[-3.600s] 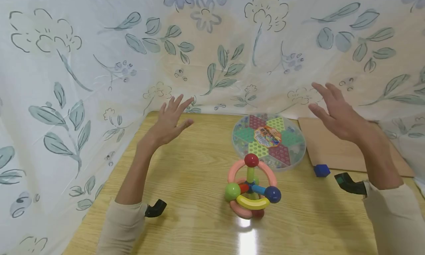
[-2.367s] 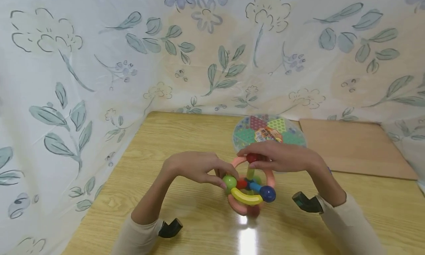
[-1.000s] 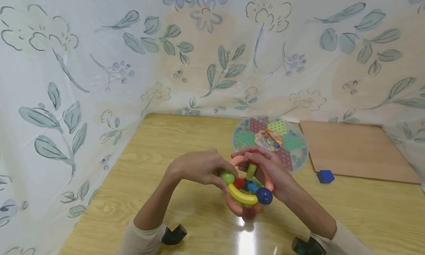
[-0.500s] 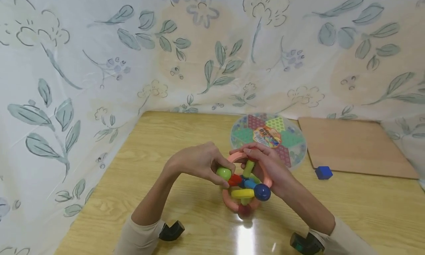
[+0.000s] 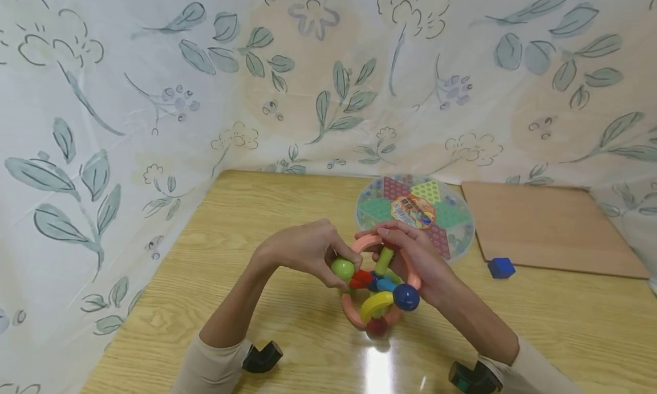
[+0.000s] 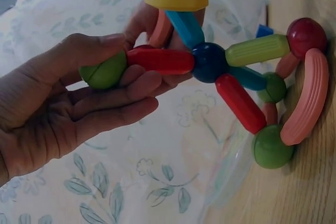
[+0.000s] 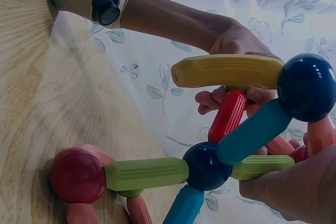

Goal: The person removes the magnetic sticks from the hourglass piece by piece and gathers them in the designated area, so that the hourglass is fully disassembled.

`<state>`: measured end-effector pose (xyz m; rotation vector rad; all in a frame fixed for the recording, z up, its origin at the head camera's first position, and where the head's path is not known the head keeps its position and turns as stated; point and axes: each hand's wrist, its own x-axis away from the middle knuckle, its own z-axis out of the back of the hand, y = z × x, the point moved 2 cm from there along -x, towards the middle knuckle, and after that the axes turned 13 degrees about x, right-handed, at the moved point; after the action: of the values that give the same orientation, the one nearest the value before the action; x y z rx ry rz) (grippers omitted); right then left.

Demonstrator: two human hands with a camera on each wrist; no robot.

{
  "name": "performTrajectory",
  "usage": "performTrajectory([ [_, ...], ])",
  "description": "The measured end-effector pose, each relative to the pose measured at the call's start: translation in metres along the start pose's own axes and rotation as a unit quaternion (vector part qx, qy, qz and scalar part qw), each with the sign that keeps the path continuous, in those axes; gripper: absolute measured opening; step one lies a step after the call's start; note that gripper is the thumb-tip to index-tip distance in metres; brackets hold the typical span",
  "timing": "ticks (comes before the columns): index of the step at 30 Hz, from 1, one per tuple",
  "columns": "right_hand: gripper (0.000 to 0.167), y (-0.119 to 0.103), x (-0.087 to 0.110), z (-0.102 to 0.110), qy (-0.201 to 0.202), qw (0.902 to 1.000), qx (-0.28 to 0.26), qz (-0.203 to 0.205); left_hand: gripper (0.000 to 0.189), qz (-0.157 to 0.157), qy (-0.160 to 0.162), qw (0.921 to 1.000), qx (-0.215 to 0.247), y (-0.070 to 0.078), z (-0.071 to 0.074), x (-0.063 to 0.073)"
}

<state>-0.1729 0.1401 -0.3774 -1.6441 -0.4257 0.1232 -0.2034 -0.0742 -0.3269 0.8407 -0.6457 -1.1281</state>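
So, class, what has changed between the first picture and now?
The left hand came down to pinch the green ball, the right hand to hold the toy, now tilted. The yellow stick has parted from the green ball but stays on the outer blue ball. Game board, wooden board and blue block stayed put.

Wood-grain table (image 5: 277, 203): round game board (image 5: 410, 203) and tan panel (image 5: 549, 228) by the far edge, blue block (image 5: 501, 268) beside the panel, ball-and-rod toy (image 5: 378, 283) nearer.
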Motion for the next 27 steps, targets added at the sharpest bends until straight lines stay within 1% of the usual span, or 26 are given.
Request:
performTrajectory([
  [2, 0.015, -0.001, 0.000, 0.000, -0.002, 1.0000, -0.001, 0.000, 0.012, 0.006, 0.001, 0.9999, 0.009, 0.001, 0.001, 0.001],
  [4, 0.015, -0.001, 0.000, 0.000, -0.004, 1.0000, -0.002, 0.001, 0.013, 0.012, 0.001, 0.9995, 0.030, 0.001, 0.001, 0.002],
  [6, 0.015, -0.001, 0.000, 0.000, -0.005, 1.0000, -0.002, 0.000, 0.017, 0.017, 0.000, 0.9986, 0.050, 0.000, 0.001, 0.003],
  [10, 0.016, 0.000, 0.001, 0.001, -0.009, 0.9999, -0.005, 0.001, 0.023, 0.020, -0.003, 0.9973, 0.070, -0.003, 0.001, 0.004],
  [15, 0.017, 0.001, 0.002, 0.003, -0.012, 0.9999, -0.008, 0.001, 0.027, 0.016, -0.018, 0.9969, 0.074, -0.006, 0.002, 0.004],
  [19, 0.015, 0.000, 0.002, 0.003, -0.011, 0.9998, -0.016, 0.001, 0.025, 0.015, -0.024, 0.9976, 0.064, -0.005, 0.006, 0.008],
  [24, 0.015, 0.000, 0.001, 0.002, -0.019, 0.9997, -0.014, 0.002, 0.020, 0.027, -0.006, 0.9980, 0.057, -0.003, 0.015, 0.019],
  [27, 0.016, 0.000, -0.001, 0.000, -0.019, 0.9998, -0.006, 0.001, 0.021, 0.041, 0.020, 0.9980, 0.044, -0.004, 0.021, 0.030],
])
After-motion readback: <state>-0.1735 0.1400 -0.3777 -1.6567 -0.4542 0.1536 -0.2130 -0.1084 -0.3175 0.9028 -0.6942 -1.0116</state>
